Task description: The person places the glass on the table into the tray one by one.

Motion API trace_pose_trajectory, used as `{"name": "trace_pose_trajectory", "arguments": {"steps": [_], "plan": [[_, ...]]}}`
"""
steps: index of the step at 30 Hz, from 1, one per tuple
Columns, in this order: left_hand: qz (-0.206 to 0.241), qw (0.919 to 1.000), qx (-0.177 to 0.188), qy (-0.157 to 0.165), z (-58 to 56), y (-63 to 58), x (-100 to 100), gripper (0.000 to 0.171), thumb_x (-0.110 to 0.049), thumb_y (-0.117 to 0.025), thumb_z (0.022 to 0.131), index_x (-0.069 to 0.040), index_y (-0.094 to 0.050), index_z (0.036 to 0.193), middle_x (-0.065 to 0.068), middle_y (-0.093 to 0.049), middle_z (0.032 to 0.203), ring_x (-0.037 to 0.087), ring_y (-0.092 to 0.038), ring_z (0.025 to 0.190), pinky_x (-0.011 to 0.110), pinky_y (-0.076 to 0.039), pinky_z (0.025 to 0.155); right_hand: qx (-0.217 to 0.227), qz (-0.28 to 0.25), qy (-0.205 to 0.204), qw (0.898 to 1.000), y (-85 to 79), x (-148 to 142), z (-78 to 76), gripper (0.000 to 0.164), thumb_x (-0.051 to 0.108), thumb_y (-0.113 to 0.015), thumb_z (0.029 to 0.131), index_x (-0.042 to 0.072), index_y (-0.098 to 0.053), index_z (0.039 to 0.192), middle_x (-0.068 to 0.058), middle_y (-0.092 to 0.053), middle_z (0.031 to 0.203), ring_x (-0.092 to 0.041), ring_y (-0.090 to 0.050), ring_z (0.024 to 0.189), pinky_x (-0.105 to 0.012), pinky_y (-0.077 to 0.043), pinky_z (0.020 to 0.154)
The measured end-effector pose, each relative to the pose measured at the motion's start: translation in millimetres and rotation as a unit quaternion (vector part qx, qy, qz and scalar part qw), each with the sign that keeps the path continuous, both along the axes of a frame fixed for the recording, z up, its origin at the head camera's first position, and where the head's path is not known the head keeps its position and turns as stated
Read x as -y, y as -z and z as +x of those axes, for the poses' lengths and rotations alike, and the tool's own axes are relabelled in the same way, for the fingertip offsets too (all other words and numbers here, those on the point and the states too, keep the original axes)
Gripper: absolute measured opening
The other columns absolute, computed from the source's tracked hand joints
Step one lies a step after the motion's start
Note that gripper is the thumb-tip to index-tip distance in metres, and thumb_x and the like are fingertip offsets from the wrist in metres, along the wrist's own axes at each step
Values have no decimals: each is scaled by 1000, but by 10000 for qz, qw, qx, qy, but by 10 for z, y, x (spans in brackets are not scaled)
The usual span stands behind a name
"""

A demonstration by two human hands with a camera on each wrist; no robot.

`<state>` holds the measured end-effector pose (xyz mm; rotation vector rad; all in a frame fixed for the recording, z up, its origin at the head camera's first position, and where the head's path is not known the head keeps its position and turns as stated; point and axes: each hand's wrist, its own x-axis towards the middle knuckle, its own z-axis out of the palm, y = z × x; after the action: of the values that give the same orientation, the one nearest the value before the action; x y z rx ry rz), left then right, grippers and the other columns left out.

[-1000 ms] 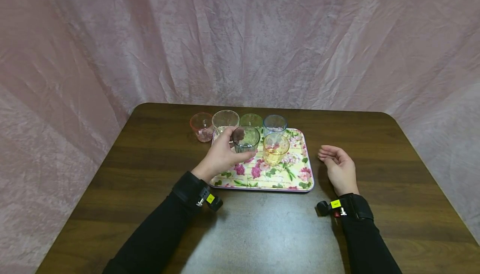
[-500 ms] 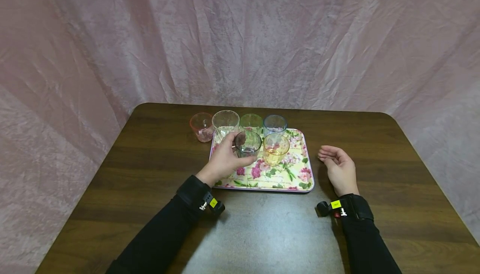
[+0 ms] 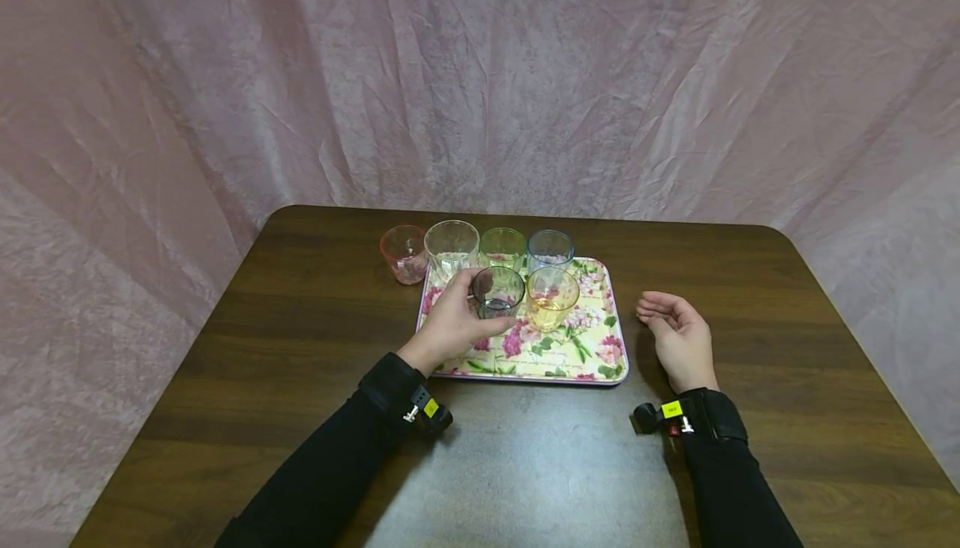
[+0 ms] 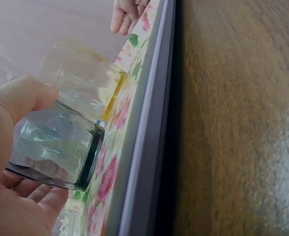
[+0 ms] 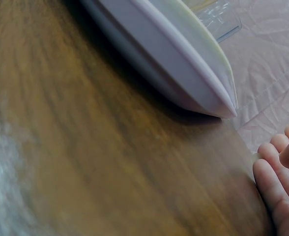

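My left hand [image 3: 453, 327] grips a grey-tinted drinking glass [image 3: 498, 293], thumb on its near side and fingers around the far side. The glass stands upright over the floral tray [image 3: 555, 360], close beside a yellow-tinted glass [image 3: 552, 302]. In the left wrist view the grey glass [image 4: 56, 147] has its thick base right at the tray's surface. Behind these two, a green-tinted glass [image 3: 502, 246] and a blue-tinted glass [image 3: 551, 248] stand toward the tray's back edge. My right hand [image 3: 681, 344] rests on the table right of the tray, fingers loosely curled and holding nothing.
A larger clear glass [image 3: 452, 246] stands at the tray's back left corner. Left of it, a red-tinted glass [image 3: 403, 254] sits on the wooden table [image 3: 300, 323]. A pink curtain [image 3: 480, 81] hangs behind the table's far edge.
My left hand has brought the grey glass a little nearer to me and slightly right, down beside the yellow glass. The right hand has stayed in place.
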<state>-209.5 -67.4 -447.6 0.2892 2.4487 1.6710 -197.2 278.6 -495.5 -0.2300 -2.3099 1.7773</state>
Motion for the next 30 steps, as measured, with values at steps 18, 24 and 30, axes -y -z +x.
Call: {"name": "trace_pose_trajectory", "arguments": {"steps": [18, 24, 30], "plan": [[169, 9998, 55, -10, -20, 59, -32, 82, -18, -91, 91, -2, -44, 156, 21, -53, 149, 34, -56, 137, 51, -52, 117, -47, -37, -8, 10000, -29, 19, 8, 33, -4, -52, 108, -7, -65, 138, -18, -71, 126, -1, -70, 104, -8, -56, 95], [270, 9995, 159, -63, -20, 77, -48, 84, -20, -91, 92, -3, -41, 158, 21, -51, 152, 34, -56, 139, 51, -51, 118, -37, -53, -22, 10000, -16, 9, 10, 33, -3, -53, 108, -6, -65, 138, -19, -71, 127, -3, -70, 104, -8, -56, 95], [189, 9997, 70, -122, -49, 94, -52, 83, -19, -91, 91, -2, -43, 157, 21, -53, 151, 35, -55, 140, 51, -50, 120, -35, -48, -42, 10000, -6, -1, -1, 32, -2, -53, 108, -5, -66, 138, -20, -70, 129, -5, -71, 106, -8, -56, 95]]}}
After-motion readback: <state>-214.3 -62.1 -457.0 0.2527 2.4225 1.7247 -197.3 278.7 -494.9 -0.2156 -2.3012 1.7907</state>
